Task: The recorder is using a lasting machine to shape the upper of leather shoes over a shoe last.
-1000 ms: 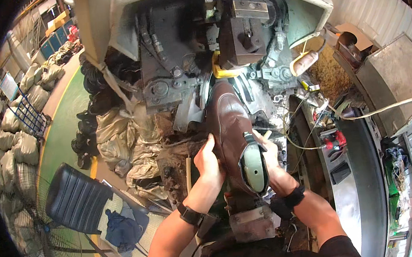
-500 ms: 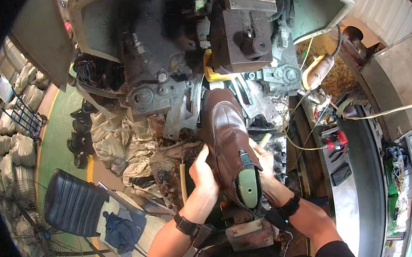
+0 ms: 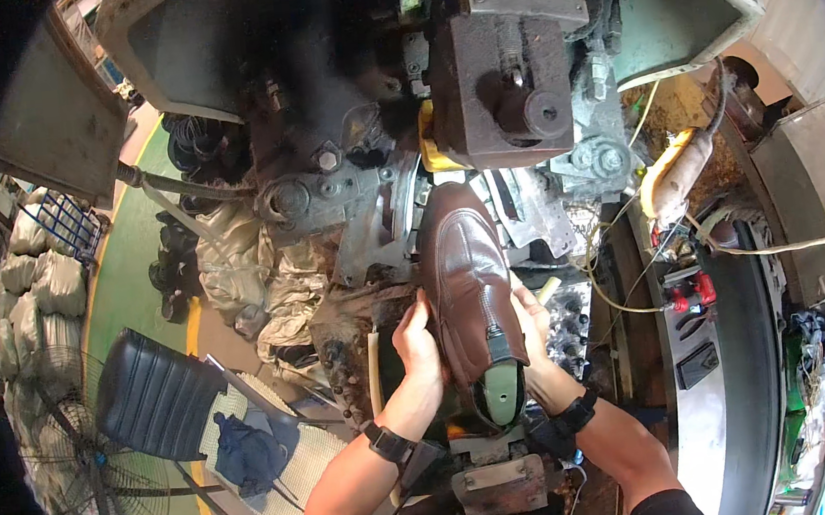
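Observation:
A brown leather shoe (image 3: 464,272) with a green shoe last (image 3: 500,394) inside it is held between my two hands, toe pointing away from me. My left hand (image 3: 416,346) presses along its left side, fingers partly hidden beneath. On the opposite side my right hand (image 3: 533,330) grips the shoe near the heel. The toe sits at the dark, oily machine (image 3: 505,87), between its metal side plates (image 3: 528,210), just under a yellow part (image 3: 435,139). Whether the toe touches the machine cannot be made out.
To the left stand a black chair (image 3: 160,395) and a wire fan (image 3: 92,462). A yellow-handled tool (image 3: 673,175) hangs by its cable at the right. A red tool (image 3: 690,294) and a black phone-like slab (image 3: 697,365) lie on the right-hand ledge.
My view has shifted slightly, so the machine appears lower and further right. The shoe has turned a little and looks more level; both hands still hold it.

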`<state>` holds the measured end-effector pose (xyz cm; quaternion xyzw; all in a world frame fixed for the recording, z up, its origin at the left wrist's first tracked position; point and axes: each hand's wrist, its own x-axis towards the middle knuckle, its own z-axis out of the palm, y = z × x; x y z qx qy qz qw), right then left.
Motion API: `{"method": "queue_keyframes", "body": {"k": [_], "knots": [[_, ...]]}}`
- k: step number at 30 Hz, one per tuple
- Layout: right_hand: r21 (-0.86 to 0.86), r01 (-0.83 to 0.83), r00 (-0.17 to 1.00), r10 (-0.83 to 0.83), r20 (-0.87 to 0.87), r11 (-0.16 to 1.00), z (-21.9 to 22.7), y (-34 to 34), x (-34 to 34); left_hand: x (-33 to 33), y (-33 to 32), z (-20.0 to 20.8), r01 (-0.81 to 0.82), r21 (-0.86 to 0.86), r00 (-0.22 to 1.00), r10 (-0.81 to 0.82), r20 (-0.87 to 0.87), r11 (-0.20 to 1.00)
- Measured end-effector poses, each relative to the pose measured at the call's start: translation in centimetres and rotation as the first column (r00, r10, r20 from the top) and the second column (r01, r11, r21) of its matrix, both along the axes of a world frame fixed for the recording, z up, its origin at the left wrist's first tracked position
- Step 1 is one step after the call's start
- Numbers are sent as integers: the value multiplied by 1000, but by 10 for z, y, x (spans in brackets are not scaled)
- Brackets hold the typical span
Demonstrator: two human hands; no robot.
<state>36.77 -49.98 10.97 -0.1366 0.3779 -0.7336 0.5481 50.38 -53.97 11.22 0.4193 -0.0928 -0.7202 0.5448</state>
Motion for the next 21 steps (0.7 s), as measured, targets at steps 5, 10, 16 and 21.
{"method": "queue_keyframes", "body": {"k": [5,10,16,21], "knots": [[167,8,1000,-3,-26,986,13,2,4,7,-6,-15,69,21,995,-67,-68,997],[174,6,999,-12,30,985,26,7,5,7,-3,6,185,51,965,-171,-200,981],[207,-64,996,74,-41,976,13,19,-17,19,-4,12,269,24,962,-267,-56,963],[468,156,827,144,-543,870,-40,80,-138,126,10,-32,94,-57,969,-78,236,994]]}}
